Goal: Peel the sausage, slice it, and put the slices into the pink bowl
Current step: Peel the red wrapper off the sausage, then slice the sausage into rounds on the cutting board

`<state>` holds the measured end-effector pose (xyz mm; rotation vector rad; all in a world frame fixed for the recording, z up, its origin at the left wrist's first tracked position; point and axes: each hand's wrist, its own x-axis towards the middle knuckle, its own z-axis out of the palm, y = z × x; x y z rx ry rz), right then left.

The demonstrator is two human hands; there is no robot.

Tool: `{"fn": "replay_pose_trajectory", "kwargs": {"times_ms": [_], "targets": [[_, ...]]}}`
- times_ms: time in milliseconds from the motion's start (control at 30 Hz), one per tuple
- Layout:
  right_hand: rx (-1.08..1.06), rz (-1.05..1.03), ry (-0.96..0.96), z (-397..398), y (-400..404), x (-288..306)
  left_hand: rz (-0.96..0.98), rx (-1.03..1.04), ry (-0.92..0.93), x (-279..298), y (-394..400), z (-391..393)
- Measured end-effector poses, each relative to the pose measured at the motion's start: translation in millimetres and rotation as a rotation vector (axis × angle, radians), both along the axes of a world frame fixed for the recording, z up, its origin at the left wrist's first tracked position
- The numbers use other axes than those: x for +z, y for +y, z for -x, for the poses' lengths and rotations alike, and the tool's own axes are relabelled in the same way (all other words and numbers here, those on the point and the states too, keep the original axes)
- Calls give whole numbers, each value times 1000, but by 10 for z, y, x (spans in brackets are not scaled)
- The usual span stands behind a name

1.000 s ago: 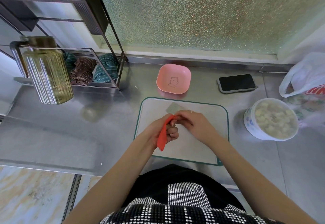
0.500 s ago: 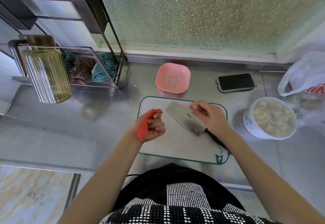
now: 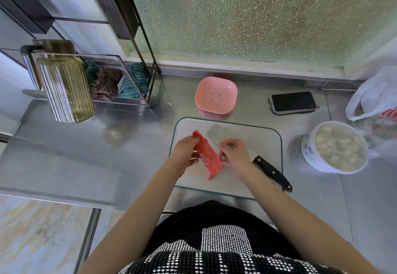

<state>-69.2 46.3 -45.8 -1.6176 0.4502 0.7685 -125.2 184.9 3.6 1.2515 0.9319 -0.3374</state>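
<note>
The sausage [image 3: 207, 155], still in its red printed wrapper, is held slanted above the clear cutting board [image 3: 266, 144]. My left hand [image 3: 184, 152] grips its upper end. My right hand [image 3: 234, 155] pinches the wrapper along its right side near the lower end. A cleaver lies on the board behind my hands, its blade [image 3: 214, 133] partly hidden and its black handle [image 3: 272, 173] sticking out past the board's right corner. The pink bowl [image 3: 216, 95] with a bear drawing stands empty just beyond the board.
A phone [image 3: 293, 101] lies right of the bowl. A white tub of pale food [image 3: 338, 147] and a plastic bag [image 3: 378, 99] are at the right. A ribbed glass jug [image 3: 62, 84] and a wire rack with cloths [image 3: 113, 82] stand at the left on the steel counter.
Half a second ago my right hand was on the cleaver and my left hand held the sausage apart at the left. Now both hands are on the sausage and the cleaver lies on the board.
</note>
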Motion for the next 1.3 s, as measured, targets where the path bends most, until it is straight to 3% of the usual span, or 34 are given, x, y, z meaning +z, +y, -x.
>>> {"fn": "replay_pose_trajectory", "kwargs": {"times_ms": [67, 167, 300, 400, 633, 800, 967, 1100, 1200, 1300], "targets": [[23, 30, -34, 10, 17, -16, -32, 0, -47, -31, 14, 22], [114, 218, -235, -9, -32, 53, -107, 23, -100, -68, 3, 26], [193, 42, -293, 63, -40, 243, -187, 37, -151, -157, -44, -4], [201, 99, -357, 140, -61, 262, -238, 14, -165, -181, -82, -65], [-146, 45, -293, 269, -453, 289, -201, -109, -162, -245, -183, -135], [-492, -20, -220, 423, -1012, 369, -823, -355, -22, -429, 18, -63], [-770, -26, -214, 802, -1575, 360, -950, -606, 148, -723, 221, -43], [-972, 31, -214, 1173, -1954, 255, -925, -473, 20, -725, 164, -61], [-1142, 71, -175, 1452, -2122, 136, -937, -554, -82, -665, 57, -47], [-1303, 323, -109, 1665, -2152, 6, -896, -573, -168, -633, -107, -50]]}}
